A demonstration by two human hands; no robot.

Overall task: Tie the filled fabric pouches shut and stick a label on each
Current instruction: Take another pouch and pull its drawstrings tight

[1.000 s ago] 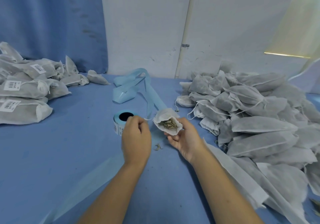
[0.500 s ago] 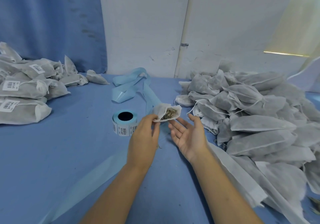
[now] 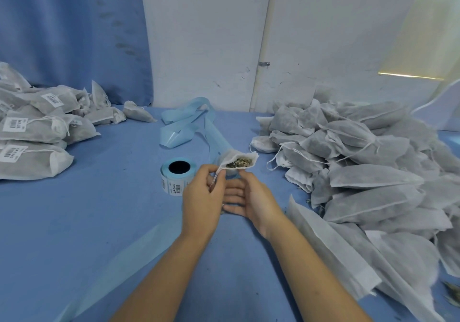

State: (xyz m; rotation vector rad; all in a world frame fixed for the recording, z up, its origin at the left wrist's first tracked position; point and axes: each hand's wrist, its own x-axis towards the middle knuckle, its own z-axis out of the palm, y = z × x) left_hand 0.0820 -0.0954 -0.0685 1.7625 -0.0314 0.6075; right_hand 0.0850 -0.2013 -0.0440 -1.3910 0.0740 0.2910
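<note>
Blue cloth covers the table (image 3: 87, 222), with a white wall (image 3: 199, 35) and a blue curtain (image 3: 62, 23) behind it. The pouch in hand (image 3: 231, 155) is held up over the middle of the table, just beyond the fingertips. Its mouth gapes toward the camera, so the dried herb (image 3: 237, 163) inside shows. The left hand (image 3: 202, 197) pinches the drawstring (image 3: 217, 175) at the mouth's near corner. The right hand (image 3: 251, 199) lies just below with its fingers straight and relaxed, touching the left and gripping nothing. I cannot tell whether it props the pouch.

The step in hand looks like closing the mouth, and nothing is gathered yet. To do it well, the free hand should take the neck just under the rim before the string is pulled. Otherwise the whole pouch will follow the pull instead of cinching. The mouth should stay tilted upward, since loose herb sits right at the rim and could spill. A steady pull that gathers the fabric evenly, with a knot snug against the fill, should hold it.

The label roll (image 3: 178, 172) stands just to the left of the hands, within easy reach for the sticker. Its spent blue backing strip (image 3: 189, 122) trails toward the wall. The untied pouches (image 3: 361, 172) are heaped on the right, and the labelled pouches (image 3: 32, 132) are stacked well apart on the left.
</note>
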